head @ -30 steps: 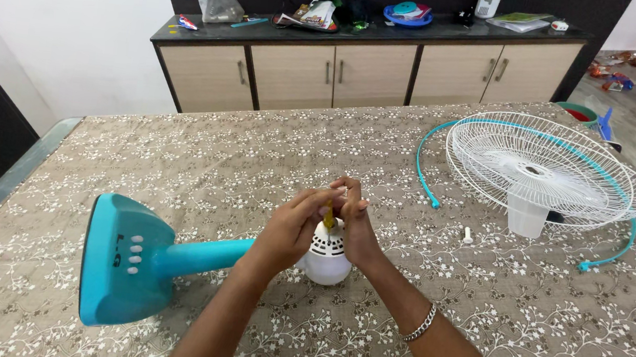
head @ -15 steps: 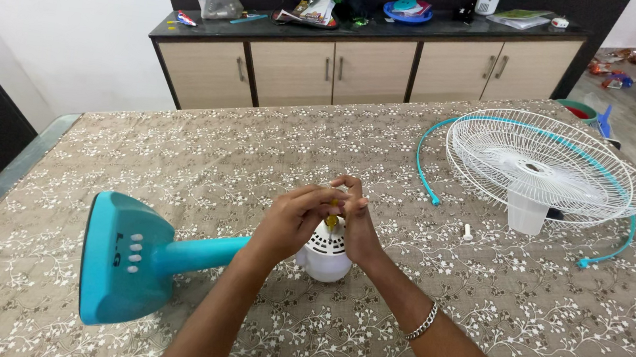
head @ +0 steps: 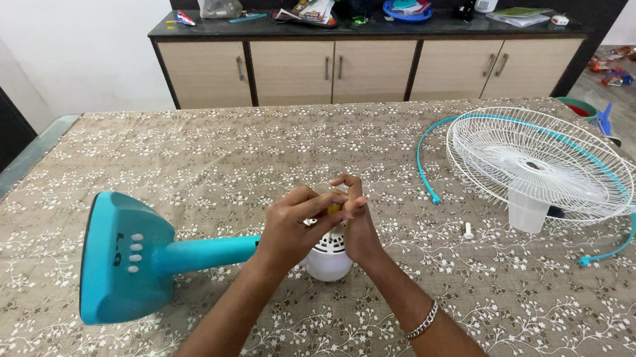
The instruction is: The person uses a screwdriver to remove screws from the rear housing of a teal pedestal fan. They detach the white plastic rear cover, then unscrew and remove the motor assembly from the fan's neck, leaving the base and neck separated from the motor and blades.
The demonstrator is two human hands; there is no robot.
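Observation:
A turquoise fan stand [head: 125, 256] lies on its side on the table, its neck running right to the white motor housing [head: 329, 258]. My left hand [head: 292, 231] and my right hand [head: 357, 223] are closed together over the top of the housing, pinching a small yellow-handled tool [head: 334, 207] between the fingertips. Most of the tool is hidden by my fingers. My right wrist wears a silver bracelet [head: 421, 323].
A white wire fan guard [head: 551, 161] with a turquoise rim band [head: 424, 171] lies at the right, over a white blade hub [head: 526, 212]. A small white knob [head: 468, 232] lies near it. Past the patterned tablecloth [head: 216, 159], a cluttered sideboard [head: 364, 56] stands at the back.
My left hand has rolled over the top of the motor housing, covering more of the yellow tool. The hands stay in the same spot.

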